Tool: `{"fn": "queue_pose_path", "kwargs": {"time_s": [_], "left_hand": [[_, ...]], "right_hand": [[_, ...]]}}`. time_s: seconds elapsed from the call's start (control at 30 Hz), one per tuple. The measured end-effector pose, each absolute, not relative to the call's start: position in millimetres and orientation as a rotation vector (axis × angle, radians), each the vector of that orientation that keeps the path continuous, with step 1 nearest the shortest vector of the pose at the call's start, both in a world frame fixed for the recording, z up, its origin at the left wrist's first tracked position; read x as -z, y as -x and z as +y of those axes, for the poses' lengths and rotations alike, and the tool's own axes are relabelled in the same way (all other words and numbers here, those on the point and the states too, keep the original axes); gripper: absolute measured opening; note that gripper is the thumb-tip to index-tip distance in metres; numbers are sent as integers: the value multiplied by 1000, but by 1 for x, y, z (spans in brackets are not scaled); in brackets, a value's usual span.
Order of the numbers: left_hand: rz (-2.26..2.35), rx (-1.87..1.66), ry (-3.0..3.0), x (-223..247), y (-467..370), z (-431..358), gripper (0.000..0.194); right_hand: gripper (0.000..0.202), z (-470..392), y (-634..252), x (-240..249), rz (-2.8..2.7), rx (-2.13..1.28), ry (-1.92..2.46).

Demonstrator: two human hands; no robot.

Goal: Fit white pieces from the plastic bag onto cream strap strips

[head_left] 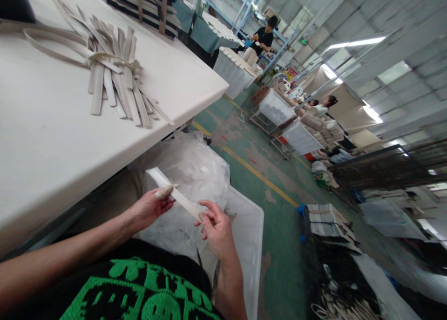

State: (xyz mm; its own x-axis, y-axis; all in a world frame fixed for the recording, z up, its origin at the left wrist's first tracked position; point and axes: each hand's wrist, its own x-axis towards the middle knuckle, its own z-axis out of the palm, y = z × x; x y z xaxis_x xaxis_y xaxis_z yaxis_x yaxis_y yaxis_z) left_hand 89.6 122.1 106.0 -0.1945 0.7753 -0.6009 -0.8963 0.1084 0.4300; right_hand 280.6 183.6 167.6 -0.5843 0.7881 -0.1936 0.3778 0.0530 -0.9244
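A flat, pale fabric strip (185, 202) is stretched slantwise between my two hands, in front of my body. My left hand (153, 207) pinches it near its upper part, with the thumb on top; a whitish wrap shows on one finger. At the strip's lower end, my right hand (215, 224) grips it between thumb and fingers. On the white table (70, 157) to the left lies a tied bundle of similar beige strips (117, 75), with a long loop trailing from it.
Below my hands a white plastic bin (249, 231) holds clear plastic sheeting (195, 171). Dark stacked material (139, 8) lies at the table's far edge. Across the green floor (240, 147) stand loaded carts (300, 136), and a co-worker (263, 38) works beyond.
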Motion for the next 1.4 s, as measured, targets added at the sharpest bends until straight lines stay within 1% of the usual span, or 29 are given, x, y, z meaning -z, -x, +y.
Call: {"fn": "queue_pose_path", "kwargs": {"time_s": [0.13, 0.27, 0.37, 0.47, 0.6, 0.77, 0.87, 0.97, 1.23, 1.4], "left_hand": [[862, -1453, 37, -108, -104, 120, 19], [884, -1552, 29, -112, -88, 122, 27], [908, -1635, 73, -114, -77, 122, 27], [898, -1561, 5, -117, -89, 119, 24], [898, -1473, -136, -120, -101, 117, 27], [926, -1622, 54, -115, -82, 121, 24], [914, -1555, 76, -113, -88, 120, 20], [915, -1471, 43, -114, -102, 119, 23], [929, -1572, 97, -110, -85, 121, 15], [922, -1509, -32, -113, -103, 116, 20]], "right_hand": [[31, 180, -265, -163, -2029, -1529, 1125], [34, 181, -266, -165, -1993, -1538, 1114], [33, 183, -271, -168, -1951, -1524, 1119], [32, 181, -265, -169, -1998, -1513, 1092], [31, 178, -255, -169, -2062, -1488, 1090], [33, 179, -263, -168, -2011, -1501, 1111], [32, 179, -264, -166, -2032, -1505, 1109], [31, 178, -259, -164, -2060, -1500, 1094], [33, 180, -268, -168, -2068, -1466, 1137], [33, 180, -260, -167, -2150, -1454, 1120]]}}
